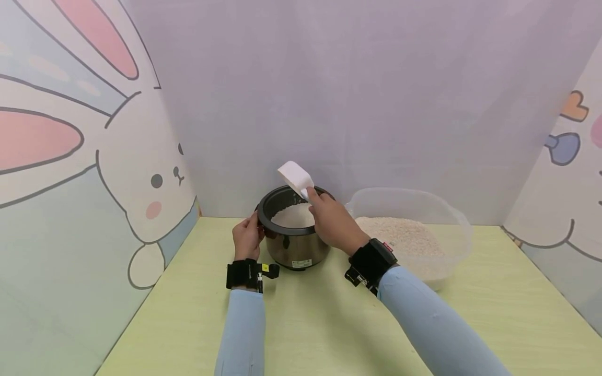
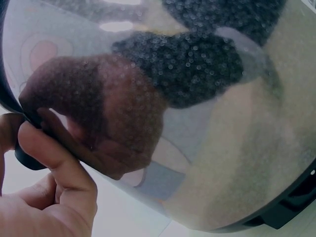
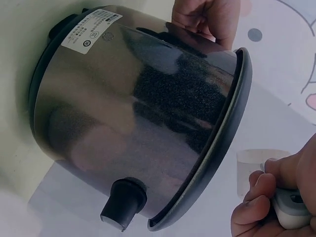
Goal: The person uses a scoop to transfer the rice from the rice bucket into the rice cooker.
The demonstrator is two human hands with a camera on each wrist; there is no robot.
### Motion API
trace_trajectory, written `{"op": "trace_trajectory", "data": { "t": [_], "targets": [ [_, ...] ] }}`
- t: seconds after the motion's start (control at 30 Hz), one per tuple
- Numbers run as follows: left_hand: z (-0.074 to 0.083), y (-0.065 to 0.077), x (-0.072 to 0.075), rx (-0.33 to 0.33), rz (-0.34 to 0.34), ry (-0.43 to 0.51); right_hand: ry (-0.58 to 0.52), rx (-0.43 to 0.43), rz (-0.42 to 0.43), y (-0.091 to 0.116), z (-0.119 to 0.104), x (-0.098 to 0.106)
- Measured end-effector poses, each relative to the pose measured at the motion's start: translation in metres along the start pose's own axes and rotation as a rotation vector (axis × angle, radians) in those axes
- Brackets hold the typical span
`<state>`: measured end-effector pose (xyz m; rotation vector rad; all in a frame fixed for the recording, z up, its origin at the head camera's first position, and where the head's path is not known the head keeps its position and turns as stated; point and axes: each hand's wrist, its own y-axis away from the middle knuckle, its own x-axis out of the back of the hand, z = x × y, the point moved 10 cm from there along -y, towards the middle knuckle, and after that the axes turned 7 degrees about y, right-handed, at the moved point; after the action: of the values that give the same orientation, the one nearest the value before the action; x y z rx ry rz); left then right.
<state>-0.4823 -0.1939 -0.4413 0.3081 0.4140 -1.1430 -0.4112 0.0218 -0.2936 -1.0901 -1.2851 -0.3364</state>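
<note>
A dark rice cooker (image 1: 296,248) with a black rim stands lidless on the table, white rice (image 1: 293,215) inside it. My left hand (image 1: 247,237) is at its left side, where thumb and finger pinch the small black side handle (image 2: 28,153) just under the rim. My right hand (image 1: 336,222) grips the handle of a white scoop (image 1: 295,176) over the cooker's right side. The scoop's bowl is tilted and points up and left; its contents cannot be seen. In the right wrist view, curled fingers (image 3: 259,202) wrap the scoop's handle (image 3: 291,210).
A clear plastic tub (image 1: 409,198) stands right of the cooker, with a heap of pale grain (image 1: 400,237) in it. A plain curtain (image 1: 348,94) hangs close behind both. Printed panels (image 1: 141,198) flank the light yellow-green table (image 1: 310,329).
</note>
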Motion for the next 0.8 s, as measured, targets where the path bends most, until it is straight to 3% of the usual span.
{"op": "trace_trajectory", "data": {
  "t": [0.4, 0.63, 0.8],
  "targets": [
    [-0.005, -0.003, 0.003, 0.017, 0.001, -0.008, 0.048, 0.052, -0.045, 0.006, 0.003, -0.006],
    [-0.005, -0.004, 0.002, 0.004, 0.0, 0.005, -0.065, 0.006, 0.013, 0.018, 0.038, 0.008],
    [-0.003, -0.006, 0.002, -0.007, -0.005, 0.021, -0.039, -0.048, 0.05, 0.032, 0.072, 0.02]
  ]
}}
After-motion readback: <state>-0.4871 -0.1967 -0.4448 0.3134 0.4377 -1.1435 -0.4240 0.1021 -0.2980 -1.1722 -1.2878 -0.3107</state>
